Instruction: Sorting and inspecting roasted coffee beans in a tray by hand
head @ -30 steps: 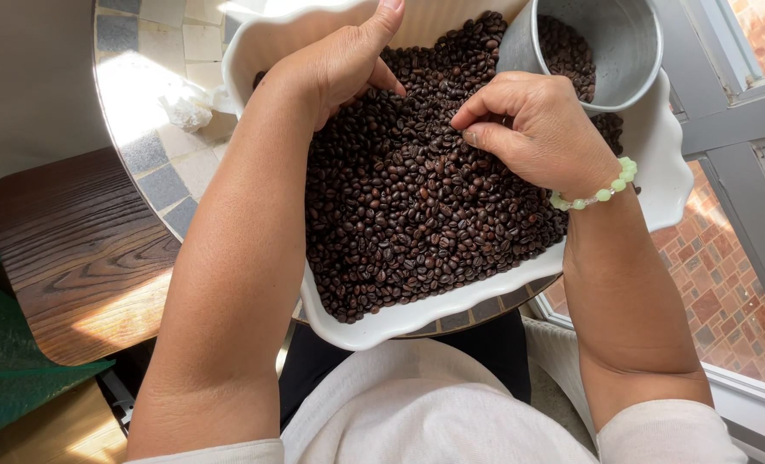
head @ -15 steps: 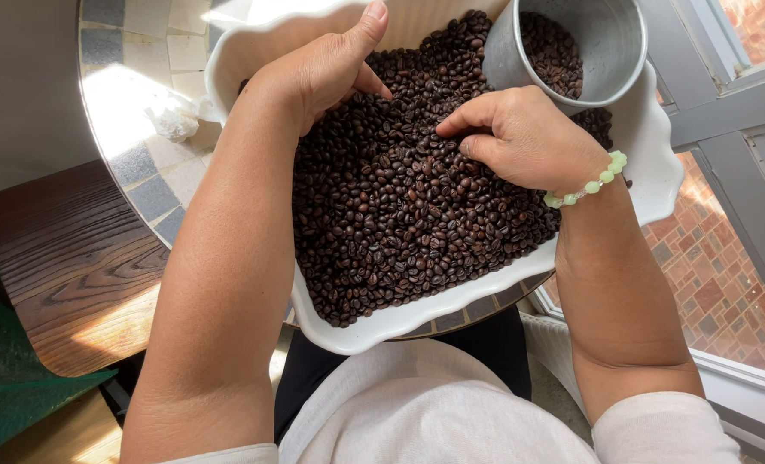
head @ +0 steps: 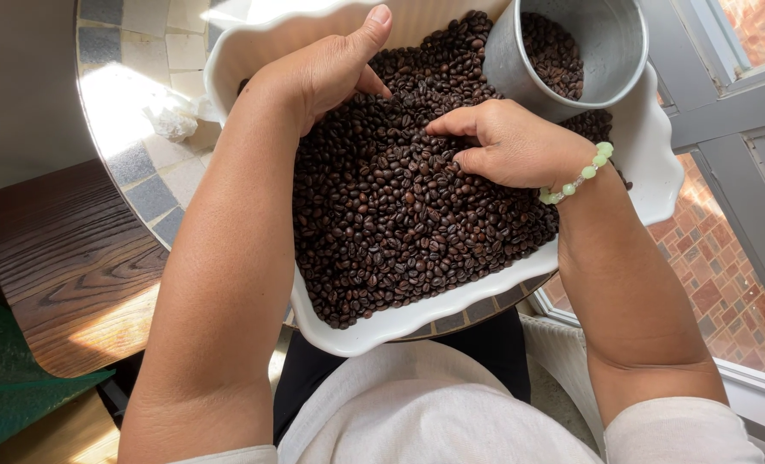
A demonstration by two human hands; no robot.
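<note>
Centre frame: white scalloped dish heaped with dark coffee beans, on a tiled round table. Upper right: grey metal cup, part-filled. Left hand curled loosely, right hand pinched, both touching beans.

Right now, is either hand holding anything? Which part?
Cannot be told. The left hand and right hand both rest fingers-down in the beans in the white dish; any pinched bean is hidden.

Metal cup blocks dish's far right (beans open nearer), tissue leftward.
</note>
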